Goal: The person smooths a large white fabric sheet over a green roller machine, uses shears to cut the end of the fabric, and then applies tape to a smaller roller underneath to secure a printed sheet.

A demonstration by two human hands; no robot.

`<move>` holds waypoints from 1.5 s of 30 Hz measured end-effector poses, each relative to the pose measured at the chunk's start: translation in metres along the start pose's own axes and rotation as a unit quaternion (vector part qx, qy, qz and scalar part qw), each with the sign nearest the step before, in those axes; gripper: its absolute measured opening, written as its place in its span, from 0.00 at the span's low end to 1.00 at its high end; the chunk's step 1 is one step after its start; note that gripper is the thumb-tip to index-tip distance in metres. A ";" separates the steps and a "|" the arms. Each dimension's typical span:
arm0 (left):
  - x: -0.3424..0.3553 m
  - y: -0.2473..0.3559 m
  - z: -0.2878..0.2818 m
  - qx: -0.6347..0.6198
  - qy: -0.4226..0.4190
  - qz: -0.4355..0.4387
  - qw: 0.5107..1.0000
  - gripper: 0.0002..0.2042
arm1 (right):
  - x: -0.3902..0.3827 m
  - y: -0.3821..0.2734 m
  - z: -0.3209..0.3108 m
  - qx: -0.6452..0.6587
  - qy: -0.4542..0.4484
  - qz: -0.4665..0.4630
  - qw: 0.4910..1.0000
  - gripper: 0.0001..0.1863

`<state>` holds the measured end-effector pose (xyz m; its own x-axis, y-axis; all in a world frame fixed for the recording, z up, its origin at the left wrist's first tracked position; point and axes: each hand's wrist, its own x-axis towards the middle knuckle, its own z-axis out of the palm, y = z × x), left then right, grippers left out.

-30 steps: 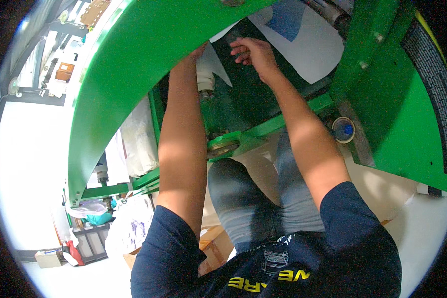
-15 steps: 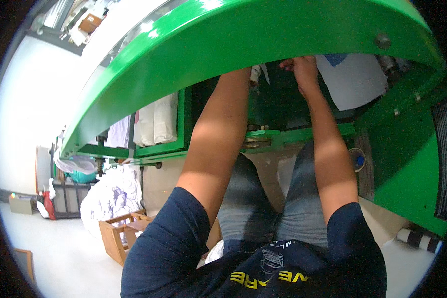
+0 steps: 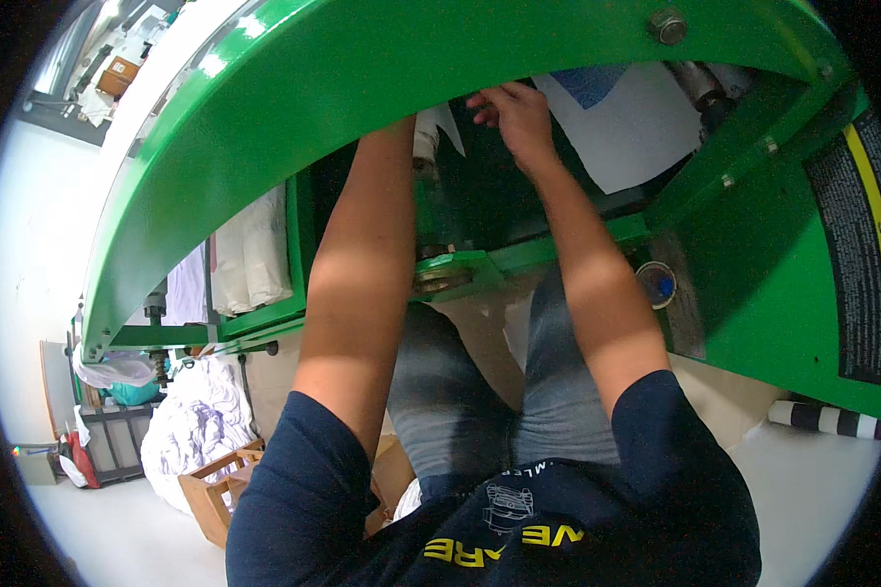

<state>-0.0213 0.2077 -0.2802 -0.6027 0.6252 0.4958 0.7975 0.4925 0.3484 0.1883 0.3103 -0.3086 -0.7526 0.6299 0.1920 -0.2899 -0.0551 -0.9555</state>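
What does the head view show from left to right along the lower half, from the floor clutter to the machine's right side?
Heap of white cloth → wooden crate → left forearm → right forearm → small blue-centred round part → black label panel on the green machine.

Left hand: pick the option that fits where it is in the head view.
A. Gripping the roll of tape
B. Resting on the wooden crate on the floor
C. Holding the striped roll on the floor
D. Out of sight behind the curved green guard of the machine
D: the left forearm runs up under the curved green guard and the left hand is hidden behind it, while the right hand shows beside the white cloth.
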 end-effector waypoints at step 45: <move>0.036 -0.047 -0.022 0.292 -0.082 0.096 0.948 0.18 | 0.002 -0.023 0.018 -0.005 0.026 -0.017 0.999 0.15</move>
<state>-0.0800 0.1938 -0.2616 -0.4814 0.7998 0.3587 0.7719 0.5807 -0.2589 0.1836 0.2990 -0.2820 -0.7102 0.6714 0.2118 -0.3079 -0.0257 -0.9511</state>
